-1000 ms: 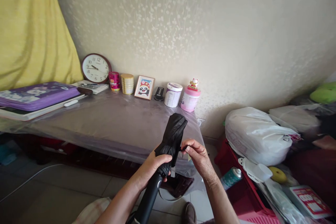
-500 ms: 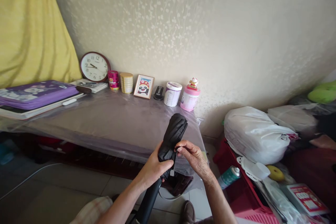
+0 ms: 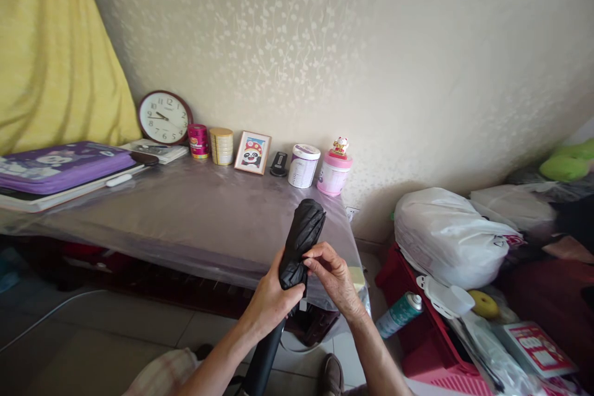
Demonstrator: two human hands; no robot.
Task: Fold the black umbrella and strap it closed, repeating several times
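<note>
A folded black umbrella [image 3: 304,232] is held tilted in front of the table edge, its rolled canopy pointing up and away. My left hand [image 3: 273,297] is wrapped round the lower part of the canopy, thumb across the front. Below it the black handle [image 3: 262,356] runs down toward me. Fingertips of my right hand [image 3: 331,275] are pinched together against the canopy's right side, where the umbrella's strap appears to be; the strap itself is mostly hidden. A small white tag [image 3: 303,305] hangs under my left thumb.
The plastic-covered table [image 3: 185,216] carries a clock [image 3: 165,117], tins, a framed panda picture [image 3: 252,153], a white tub [image 3: 304,166] and a pink jar [image 3: 334,173] along the wall. At right stand a red bin [image 3: 403,322], a spray can [image 3: 399,315] and a white bag [image 3: 445,235].
My right fingers have moved slightly left, closer against the canopy; the dark strap end seen between them before is now hardly visible. The canopy looks wrapped a little tighter.
</note>
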